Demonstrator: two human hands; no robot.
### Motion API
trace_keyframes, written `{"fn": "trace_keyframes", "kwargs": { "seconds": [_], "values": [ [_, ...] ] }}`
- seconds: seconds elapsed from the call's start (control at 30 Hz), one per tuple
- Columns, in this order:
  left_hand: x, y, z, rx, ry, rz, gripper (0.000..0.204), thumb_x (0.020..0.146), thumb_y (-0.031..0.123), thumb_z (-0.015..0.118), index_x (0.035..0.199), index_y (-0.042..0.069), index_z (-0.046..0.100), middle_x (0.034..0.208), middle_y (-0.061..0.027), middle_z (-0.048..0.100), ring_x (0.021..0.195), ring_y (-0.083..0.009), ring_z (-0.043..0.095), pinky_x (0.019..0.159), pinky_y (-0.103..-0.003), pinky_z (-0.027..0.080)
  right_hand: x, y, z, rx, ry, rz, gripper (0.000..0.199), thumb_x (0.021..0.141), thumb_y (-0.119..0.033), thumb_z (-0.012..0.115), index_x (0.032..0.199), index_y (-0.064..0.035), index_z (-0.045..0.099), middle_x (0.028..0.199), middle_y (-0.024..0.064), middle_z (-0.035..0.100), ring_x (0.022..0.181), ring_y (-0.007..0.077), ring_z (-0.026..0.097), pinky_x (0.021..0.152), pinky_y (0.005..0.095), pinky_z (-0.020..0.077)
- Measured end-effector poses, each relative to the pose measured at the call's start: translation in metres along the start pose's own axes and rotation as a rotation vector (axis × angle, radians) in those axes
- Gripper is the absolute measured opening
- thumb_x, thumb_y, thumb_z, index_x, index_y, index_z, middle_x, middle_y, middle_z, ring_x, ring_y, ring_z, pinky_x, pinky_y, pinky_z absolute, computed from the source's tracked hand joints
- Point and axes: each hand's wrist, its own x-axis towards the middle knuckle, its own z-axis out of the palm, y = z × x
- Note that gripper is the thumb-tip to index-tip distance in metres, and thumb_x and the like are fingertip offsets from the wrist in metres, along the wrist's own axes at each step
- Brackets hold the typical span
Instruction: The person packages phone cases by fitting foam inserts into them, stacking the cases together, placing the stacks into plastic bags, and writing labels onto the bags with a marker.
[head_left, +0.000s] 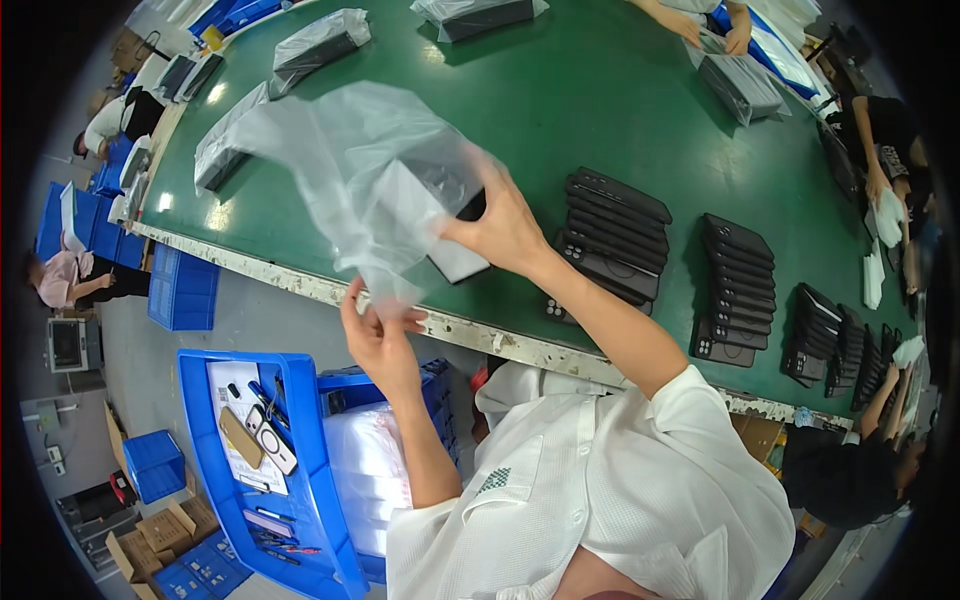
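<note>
Head view: the right hand (505, 228) is clamped on a black-and-white block (460, 258) partly covered by a clear bag (345, 145). The left hand's (382, 335) fingers pinch the bag's near end.

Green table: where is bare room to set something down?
Widest patch on the green table: between the far-centre wrapped box, the far-right wrapped box and the rows of black cases. Smaller: between the near-left wrapped box and the table's edge. Crowded: near right, under those rows, and around the plastic bag.
</note>
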Motion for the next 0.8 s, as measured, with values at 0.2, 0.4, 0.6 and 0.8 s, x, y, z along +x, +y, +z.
{"fn": "trace_keyframes", "kwargs": {
  "seconds": [0.2,0.4,0.6,0.8],
  "values": [
    [-0.035,-0.023,0.007,0.205,-0.087,-0.328,0.075,0.1,0.007,0.07,0.162,-0.005,0.029,0.121,-0.0215,0.072,0.097,-0.0262,0.076,0.069,-0.033,0.06,0.023,-0.009,0.019,-0.311,0.025,-0.024,0.111,0.075,-0.045,0.088,0.165,-0.0078,0.034,0.152,0.0327,0.049,0.135,0.0485,0.049,0.116,0.0551,0.0408],
    [-0.012,-0.015,0.034,0.921,0.235,0.364,0.092,0.092,0.007,0.08,0.166,-0.002,0.025,0.145,-0.031,0.048,0.126,-0.0494,0.057,0.101,-0.053,0.052,0.021,-0.007,0.049,-0.771,-0.401,-0.099,0.114,0.075,-0.045,0.083,0.168,-0.0021,0.033,0.149,0.0397,0.048,0.132,0.0522,0.05,0.109,0.0573,0.0407],
    [-0.003,-0.037,0.007,0.742,0.307,0.255,0.047,0.096,-0.007,0.059,0.142,0.002,0.062,0.116,-0.0194,0.056,0.087,-0.0368,0.065,0.077,-0.047,0.053,0.052,-0.005,0.061,-0.718,-0.377,-0.118,0.108,0.075,-0.046,0.083,0.16,0.0073,0.041,0.151,0.0413,0.047,0.133,0.0533,0.049,0.11,0.0596,0.0395],
    [-0.005,-0.065,-0.008,0.712,0.382,0.244,0.032,0.094,-0.009,0.056,0.122,-0.001,0.07,0.114,-0.0172,0.057,0.08,-0.0294,0.063,0.072,-0.042,0.051,0.028,0.003,0.058,-0.812,-0.246,-0.279,0.1,0.077,-0.044,0.085,0.153,0.0102,0.047,0.158,0.0399,0.039,0.149,0.0544,0.036,0.118,0.0714,0.0274]
  ]
}}
